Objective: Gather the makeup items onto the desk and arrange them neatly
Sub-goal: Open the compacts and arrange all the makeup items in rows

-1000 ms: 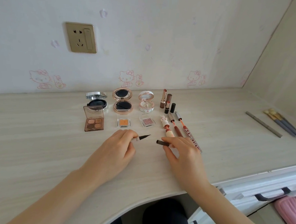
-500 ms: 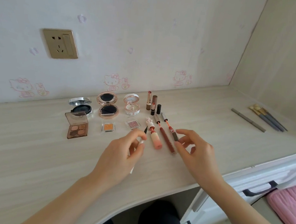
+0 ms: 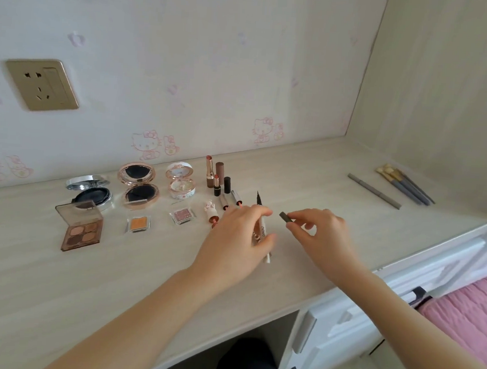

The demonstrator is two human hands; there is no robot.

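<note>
A: Where was the eyeliner pen (image 3: 263,231)?
B: Your left hand (image 3: 238,238) gripped it, fingers curled round the barrel, dark tip pointing toward the wall, over the worktop (image 3: 56,286) near the lipsticks (image 3: 212,173).
A: And the right hand (image 3: 319,235)?
B: It pinched the cap (image 3: 285,217) between thumb and forefinger, just beside the pen, apart from it.

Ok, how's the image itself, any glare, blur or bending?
Head view: soft, even daylight, with only faint shadows under the left hand and right hand; slight glare on the silver compact lid; wide-angle bending tilts the socket; the liner and cap show no motion blur.
</note>
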